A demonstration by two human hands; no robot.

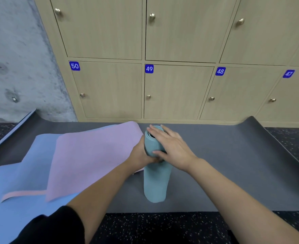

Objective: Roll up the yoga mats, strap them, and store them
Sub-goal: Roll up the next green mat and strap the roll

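From where I stand, the teal rolled mat (155, 180) is propped on end on a dark grey mat (215, 164) that lies spread over the speckled floor (162, 228), its lower end resting on the grey surface and its upper end raised toward the lockers (176, 90). The person's left hand (139, 155) grips the roll from its left side, just below the top, with the fingers wrapped round behind it where I cannot see their tips. The right hand (171, 147) lies flat over the roll's upper end, its fingers (155, 132) straight and slightly spread across the coiled edge, the thumb resting on the roll's side near the other hand. Just to the left, a pink mat (92, 155) lies loose and unrolled on top of a blue mat (21, 182), both overlapping the grey one. The lockers carry blue number tags, 50 down to 47, and a rough concrete wall (18, 59) stands at their left. A black sleeve (53, 226) covers the left upper arm.
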